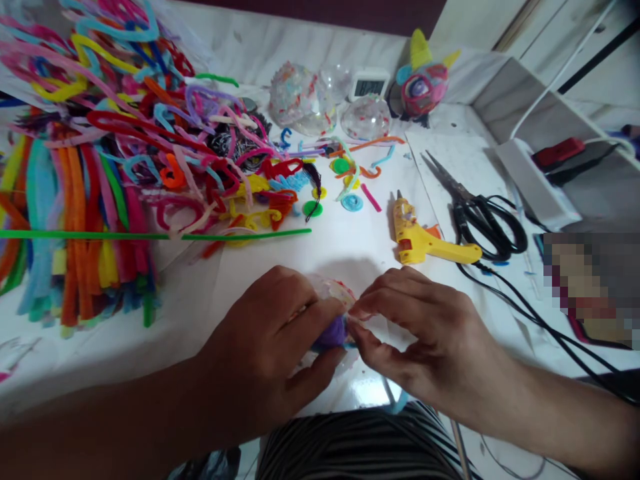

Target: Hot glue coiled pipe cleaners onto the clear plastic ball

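Note:
My left hand [280,333] is closed with its thumb and fingers about a purple fuzzy piece [333,333], which looks like coiled pipe cleaner. From the other side, my right hand [425,327] pinches thumb and fingertips together at that piece's right edge; whatever is between those fingertips is too small to make out. Behind and beneath both hands sits a clear plastic dome [333,288] with reddish marks, mostly covered by my fingers. A light blue pipe cleaner [399,401] hangs at the table edge below my right hand.
Bundled pipe cleaners [80,220] and a tangled heap of them [150,113] fill the left. A yellow glue gun [425,241] and black-handled scissors [480,213] lie at right, with cables nearby. Clear domes [303,100], a small clock [369,85] and a decorated ball [424,90] stand behind.

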{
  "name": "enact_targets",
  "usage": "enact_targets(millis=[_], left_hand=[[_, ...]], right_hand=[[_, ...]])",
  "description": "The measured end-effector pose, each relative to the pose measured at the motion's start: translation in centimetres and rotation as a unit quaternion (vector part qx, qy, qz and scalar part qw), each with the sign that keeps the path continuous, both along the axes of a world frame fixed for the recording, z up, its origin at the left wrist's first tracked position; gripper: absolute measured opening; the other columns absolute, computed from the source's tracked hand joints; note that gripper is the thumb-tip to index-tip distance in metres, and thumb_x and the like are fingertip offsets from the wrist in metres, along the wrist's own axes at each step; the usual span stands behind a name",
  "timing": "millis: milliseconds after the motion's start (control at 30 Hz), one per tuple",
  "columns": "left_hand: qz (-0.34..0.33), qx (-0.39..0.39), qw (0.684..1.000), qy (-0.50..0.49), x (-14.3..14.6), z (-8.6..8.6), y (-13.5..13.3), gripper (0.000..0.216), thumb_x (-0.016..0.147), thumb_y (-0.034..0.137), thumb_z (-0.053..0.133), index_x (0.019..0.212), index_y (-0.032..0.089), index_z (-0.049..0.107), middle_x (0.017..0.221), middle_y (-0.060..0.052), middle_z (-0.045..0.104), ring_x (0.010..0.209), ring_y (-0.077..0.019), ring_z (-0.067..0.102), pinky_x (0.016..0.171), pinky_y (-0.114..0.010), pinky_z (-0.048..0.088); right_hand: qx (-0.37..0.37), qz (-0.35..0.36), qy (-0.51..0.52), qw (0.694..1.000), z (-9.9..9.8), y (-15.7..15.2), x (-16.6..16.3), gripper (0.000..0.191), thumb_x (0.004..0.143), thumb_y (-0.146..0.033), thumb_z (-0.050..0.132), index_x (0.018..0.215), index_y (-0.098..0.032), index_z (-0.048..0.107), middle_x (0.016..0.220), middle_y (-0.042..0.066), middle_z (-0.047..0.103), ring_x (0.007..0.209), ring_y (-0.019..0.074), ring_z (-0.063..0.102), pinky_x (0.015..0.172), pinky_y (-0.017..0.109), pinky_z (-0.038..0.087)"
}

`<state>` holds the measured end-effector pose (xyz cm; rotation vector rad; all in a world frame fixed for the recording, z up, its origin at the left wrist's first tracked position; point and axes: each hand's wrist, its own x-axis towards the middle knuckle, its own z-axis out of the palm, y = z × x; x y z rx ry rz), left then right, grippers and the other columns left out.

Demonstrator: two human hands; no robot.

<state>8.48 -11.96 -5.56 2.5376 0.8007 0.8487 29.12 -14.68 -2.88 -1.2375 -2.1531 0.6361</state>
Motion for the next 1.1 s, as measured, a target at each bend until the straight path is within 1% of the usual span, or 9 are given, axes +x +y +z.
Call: enact_targets(millis=[200, 400, 533, 600, 667, 767, 867, 967, 1100], left_hand=[[0.003, 0.001, 1.000, -0.001, 0.0, 0.0, 0.0, 0.025, 0.089, 0.018, 0.056, 0.114, 0.015, 0.056, 0.098, -0.007, 0.058, 0.093, -0.0213, 0.054, 0.081, -0.038, 0.047], [-0.005, 0.002, 1.000, 0.000, 0.0, 0.0, 0.0, 0.024, 0.089, 0.019, 0.058, 0.112, 0.015, 0.056, 0.097, -0.007, 0.057, 0.092, -0.0211, 0.052, 0.081, -0.038, 0.046], [-0.003, 0.001, 1.000, -0.002, 0.0, 0.0, 0.0, 0.026, 0.090, 0.020, 0.057, 0.115, 0.015, 0.055, 0.098, -0.007, 0.056, 0.092, -0.0209, 0.051, 0.083, -0.038, 0.047], [0.002, 0.004, 1.000, -0.001, 0.0, 0.1, 0.0, 0.027, 0.089, 0.019, 0.059, 0.115, 0.015, 0.055, 0.098, -0.006, 0.056, 0.092, -0.0200, 0.052, 0.084, -0.037, 0.047], [0.007, 0.004, 1.000, 0.004, 0.1, 0.2, -0.1, 0.025, 0.088, 0.018, 0.059, 0.113, 0.015, 0.057, 0.097, -0.005, 0.056, 0.091, -0.0194, 0.052, 0.084, -0.036, 0.048], [0.012, -0.007, 1.000, 0.008, 0.0, 0.3, -0.2, 0.023, 0.089, 0.018, 0.057, 0.111, 0.016, 0.058, 0.099, -0.006, 0.056, 0.094, -0.0198, 0.053, 0.087, -0.036, 0.048], [0.009, -0.012, 1.000, 0.005, 0.0, 0.1, -0.2, 0.025, 0.089, 0.016, 0.056, 0.113, 0.015, 0.059, 0.106, -0.007, 0.056, 0.101, -0.0204, 0.053, 0.093, -0.037, 0.046], [0.015, -0.006, 1.000, -0.001, -0.1, -0.1, -0.2, 0.026, 0.089, 0.016, 0.055, 0.115, 0.017, 0.059, 0.109, -0.007, 0.056, 0.104, -0.0223, 0.053, 0.094, -0.039, 0.046], [0.018, -0.006, 1.000, -0.002, -0.1, -0.3, -0.2, 0.025, 0.089, 0.016, 0.056, 0.113, 0.018, 0.059, 0.107, -0.006, 0.057, 0.102, -0.0213, 0.055, 0.096, -0.037, 0.047]], right_hand=[[0.009, -0.011, 0.009, 1.000, 0.1, -0.6, 0.2, 0.009, 0.084, -0.014, 0.062, 0.093, -0.014, 0.065, 0.083, 0.005, 0.068, 0.079, 0.0161, 0.061, 0.073, 0.033, 0.050], [-0.093, -0.022, 0.011, 0.995, 0.2, -1.9, 1.0, 0.017, 0.085, -0.023, 0.066, 0.101, -0.020, 0.061, 0.087, 0.001, 0.067, 0.083, 0.0143, 0.062, 0.083, 0.031, 0.053], [-0.198, -0.035, 0.048, 0.978, -0.4, -2.8, 1.5, 0.011, 0.089, -0.022, 0.063, 0.099, -0.026, 0.060, 0.085, -0.004, 0.066, 0.074, 0.0083, 0.062, 0.061, 0.017, 0.052], [-0.222, -0.038, 0.067, 0.972, -0.6, -2.8, 1.8, 0.011, 0.090, -0.024, 0.062, 0.100, -0.028, 0.061, 0.085, -0.005, 0.067, 0.072, 0.0076, 0.062, 0.054, 0.015, 0.049], [-0.188, -0.044, 0.056, 0.980, -0.6, -2.5, 2.2, 0.012, 0.090, -0.024, 0.062, 0.101, -0.028, 0.062, 0.086, -0.004, 0.068, 0.075, 0.0089, 0.064, 0.059, 0.017, 0.051], [-0.029, -0.095, -0.020, 0.995, -0.6, -2.0, 3.6, 0.011, 0.090, -0.019, 0.062, 0.100, -0.024, 0.062, 0.089, 0.000, 0.068, 0.080, 0.0112, 0.065, 0.071, 0.022, 0.053], [0.099, -0.185, -0.143, 0.967, -1.2, -1.8, 5.5, 0.010, 0.090, -0.019, 0.061, 0.100, -0.019, 0.062, 0.093, 0.005, 0.066, 0.084, 0.0158, 0.065, 0.077, 0.030, 0.054], [0.092, -0.229, -0.225, 0.943, -2.5, -2.1, 6.8, 0.020, 0.091, -0.032, 0.059, 0.104, -0.017, 0.061, 0.095, 0.009, 0.065, 0.083, 0.0223, 0.065, 0.072, 0.038, 0.056], [0.050, -0.241, -0.229, 0.942, -3.7, -2.3, 7.1, 0.037, 0.090, -0.044, 0.059, 0.112, -0.015, 0.056, 0.092, 0.009, 0.063, 0.081, 0.0229, 0.063, 0.068, 0.038, 0.056]])
